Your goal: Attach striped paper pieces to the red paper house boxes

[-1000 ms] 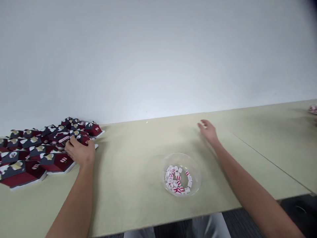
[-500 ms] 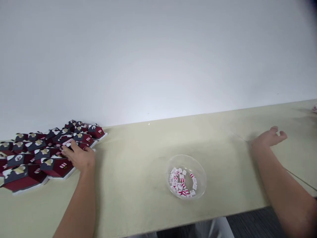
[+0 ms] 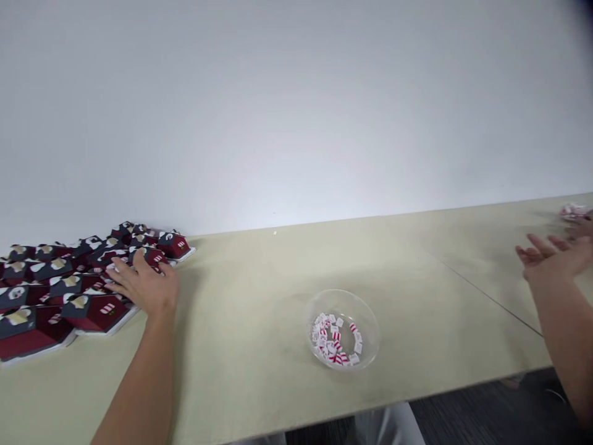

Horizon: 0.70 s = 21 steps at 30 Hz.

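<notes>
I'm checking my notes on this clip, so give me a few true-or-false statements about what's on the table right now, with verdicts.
The left hand lies on red and charcoal house-shaped boxes. True.
The clear bowl is empty. False: it holds small red-and-white striped pieces.
The right hand grips one of the boxes. False: it is open with fingers spread, far from them, toward the right of the view.
The bowl stands on the pale table between the two hands. True.
</notes>
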{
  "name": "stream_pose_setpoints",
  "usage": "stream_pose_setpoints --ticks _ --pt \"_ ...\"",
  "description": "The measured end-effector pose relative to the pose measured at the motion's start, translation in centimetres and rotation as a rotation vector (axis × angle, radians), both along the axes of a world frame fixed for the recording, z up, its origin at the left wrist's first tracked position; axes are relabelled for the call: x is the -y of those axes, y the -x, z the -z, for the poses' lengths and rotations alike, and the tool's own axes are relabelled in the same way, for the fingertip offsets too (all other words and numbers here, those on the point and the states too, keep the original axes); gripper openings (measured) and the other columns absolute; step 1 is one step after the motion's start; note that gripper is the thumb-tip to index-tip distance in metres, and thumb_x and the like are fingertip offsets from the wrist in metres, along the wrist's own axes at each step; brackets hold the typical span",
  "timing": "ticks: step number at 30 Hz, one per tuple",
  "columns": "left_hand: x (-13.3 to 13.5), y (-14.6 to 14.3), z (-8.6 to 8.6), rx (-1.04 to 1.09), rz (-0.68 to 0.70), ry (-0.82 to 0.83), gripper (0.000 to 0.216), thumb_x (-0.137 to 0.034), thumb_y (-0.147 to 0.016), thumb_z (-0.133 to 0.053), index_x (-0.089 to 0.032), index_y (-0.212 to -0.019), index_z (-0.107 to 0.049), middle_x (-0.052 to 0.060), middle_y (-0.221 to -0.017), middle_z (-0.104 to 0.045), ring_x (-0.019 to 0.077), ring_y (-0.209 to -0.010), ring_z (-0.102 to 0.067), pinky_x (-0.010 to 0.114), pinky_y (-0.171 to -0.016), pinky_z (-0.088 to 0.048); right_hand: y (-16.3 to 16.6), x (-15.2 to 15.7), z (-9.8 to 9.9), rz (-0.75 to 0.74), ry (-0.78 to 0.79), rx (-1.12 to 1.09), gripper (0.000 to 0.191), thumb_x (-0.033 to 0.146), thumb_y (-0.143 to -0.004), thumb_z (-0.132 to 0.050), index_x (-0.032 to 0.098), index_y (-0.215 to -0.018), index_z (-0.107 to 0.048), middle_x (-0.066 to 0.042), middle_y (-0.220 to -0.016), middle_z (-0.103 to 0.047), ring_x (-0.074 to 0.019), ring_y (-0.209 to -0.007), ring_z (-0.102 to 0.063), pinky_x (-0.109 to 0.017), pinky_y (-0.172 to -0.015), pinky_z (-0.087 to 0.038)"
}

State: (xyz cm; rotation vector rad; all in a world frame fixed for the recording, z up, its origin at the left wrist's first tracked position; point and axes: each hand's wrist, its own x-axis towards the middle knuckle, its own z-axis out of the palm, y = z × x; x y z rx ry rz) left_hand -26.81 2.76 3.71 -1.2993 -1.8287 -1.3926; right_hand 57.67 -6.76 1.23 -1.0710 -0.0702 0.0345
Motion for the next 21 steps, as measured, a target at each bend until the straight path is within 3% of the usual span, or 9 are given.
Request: stream_pose_setpoints --ticks 2,4,7,12,15,18,21 --pt "-0.1 -0.3 -0.1 -0.004 0.015 -0.002 0.059 -0.02 -0.084 -0.057 -0.014 -0.141 -0.043 0.021 -0.161 -0.024 0.0512 -0.147 -0.017 0.075 -0.114 -0.011 2.0 -0.5 0.1 -0.237 0.016 -0.115 0.046 0.043 -0.101 -0.019 0.025 -0.072 -0.05 -0.023 -0.101 -0.067 -0.0107 -0.044 -0.043 -0.046 -0.071 -0.049" --pt "-0.2 -0.6 -0.2 0.004 0.048 0.001 0.059 -0.022 -0.084 -0.058 -0.013 -0.141 -0.044 0.021 -0.16 -0.026 0.0483 -0.148 -0.018 0.072 -0.115 -0.011 4.8 -1.7 0.4 -0.322 0.148 -0.039 0.04 0.039 -0.098 -0.018 0.024 -0.081 -0.05 -0.022 -0.104 -0.065 -0.013 -0.049 -0.046 -0.045 -0.068 -0.049" --pt "-0.4 -1.0 -0.4 -0.004 0.085 -0.016 0.059 -0.024 -0.083 -0.059 -0.01 -0.139 -0.047 0.021 -0.155 -0.034 0.042 -0.147 -0.025 0.066 -0.117 -0.014 8.8 -4.2 0.9 -0.282 0.25 0.043 0.035 0.039 -0.095 -0.02 0.02 -0.098 -0.05 -0.024 -0.108 -0.062 -0.0165 -0.058 -0.053 -0.041 -0.06 -0.048" --pt "-1.3 -1.2 -0.4 -0.058 0.218 0.0 0.052 -0.026 -0.086 -0.051 -0.008 -0.135 -0.048 0.018 -0.141 -0.05 0.029 -0.137 -0.041 0.045 -0.115 -0.033 12.5 -5.8 1.4 -0.183 0.436 0.317 0.04 0.036 -0.088 -0.035 0.016 -0.12 -0.045 -0.021 -0.113 -0.061 -0.0185 -0.07 -0.056 -0.035 -0.06 -0.046" --pt "-2.0 -1.3 0.0 -0.057 0.249 0.044 0.046 -0.028 -0.086 -0.05 -0.016 -0.131 -0.05 0.012 -0.133 -0.057 0.0272 -0.129 -0.048 0.045 -0.113 -0.037 14.1 -4.2 1.8 -0.262 0.531 0.561 0.042 0.043 -0.08 -0.054 0.017 -0.112 -0.057 -0.015 -0.107 -0.066 -0.0226 -0.081 -0.061 -0.038 -0.074 -0.049" --pt "-2.6 -1.4 0.2 -0.066 0.304 0.04 0.043 -0.027 -0.085 -0.051 -0.016 -0.126 -0.054 0.011 -0.128 -0.061 0.0285 -0.123 -0.054 0.047 -0.11 -0.041 14.8 -2.1 2.0 -0.343 0.67 0.876 0.036 0.041 -0.075 -0.066 0.019 -0.104 -0.066 -0.013 -0.109 -0.068 -0.028 -0.098 -0.062 -0.044 -0.092 -0.045" --pt "-2.9 -2.3 0.2 -0.079 0.397 0.035 0.039 -0.029 -0.087 -0.05 -0.012 -0.122 -0.057 0.015 -0.123 -0.063 0.0297 -0.119 -0.057 0.047 -0.108 -0.043 13.3 -0.8 1.5 -0.117 0.931 1.257 0.044 0.037 -0.086 -0.06 0.019 -0.127 -0.061 -0.02 -0.14 -0.054 -0.0338 -0.132 -0.044 -0.051 -0.106 -0.031"
